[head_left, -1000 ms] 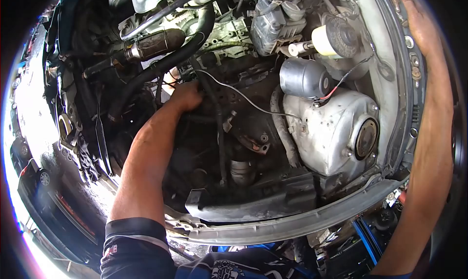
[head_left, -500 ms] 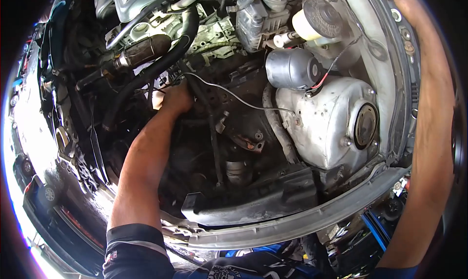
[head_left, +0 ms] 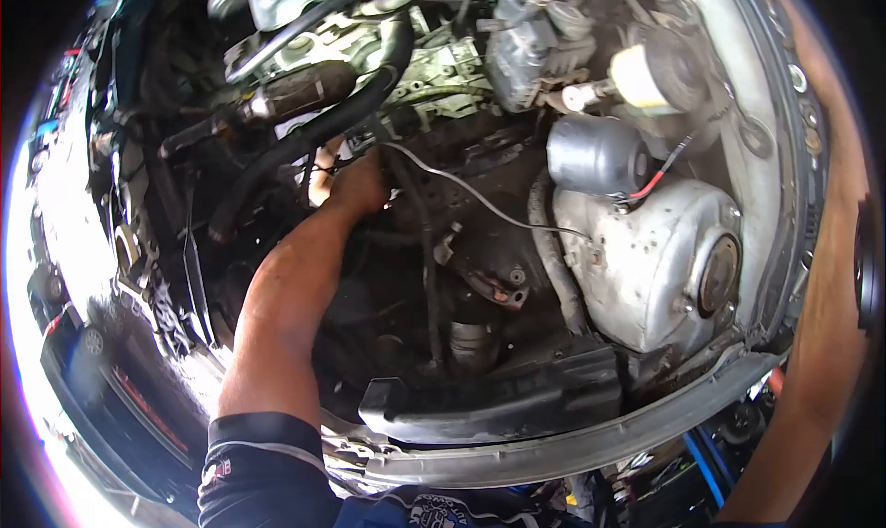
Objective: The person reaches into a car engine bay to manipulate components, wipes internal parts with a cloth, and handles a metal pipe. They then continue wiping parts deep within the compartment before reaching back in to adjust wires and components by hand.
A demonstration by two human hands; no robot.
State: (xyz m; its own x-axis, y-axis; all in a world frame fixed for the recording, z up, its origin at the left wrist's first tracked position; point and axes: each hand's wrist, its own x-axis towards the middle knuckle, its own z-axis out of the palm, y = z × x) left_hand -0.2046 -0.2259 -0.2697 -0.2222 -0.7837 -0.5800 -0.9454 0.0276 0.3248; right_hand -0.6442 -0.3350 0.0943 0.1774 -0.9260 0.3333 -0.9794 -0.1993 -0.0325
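Note:
My left hand (head_left: pixel 358 185) reaches deep into the engine bay, below a thick black hose (head_left: pixel 369 90). Its fingers are bent away behind dark parts, so what they touch or hold is hidden. Close by the wrist, a thin grey cable (head_left: pixel 461 179) runs from a small connector (head_left: pixel 361 140) across to the silver strut tower (head_left: pixel 637 260). On the far right, my right forearm (head_left: pixel 831 288) stretches up along the edge of the bay, and the hand itself lies outside the picture.
A silver cylinder (head_left: pixel 595 154) with a red wire sits above the strut tower. Beside it is a cream reservoir with a dark cap (head_left: pixel 646 78). A black plastic box (head_left: pixel 494 399) lies along the fender edge (head_left: pixel 554 459). A dark car (head_left: pixel 101 408) stands at the left.
The whole view has shifted, so the engine bay appears further right and lower. My left hand stays at the same spot among the parts; my right arm remains along the bay's edge.

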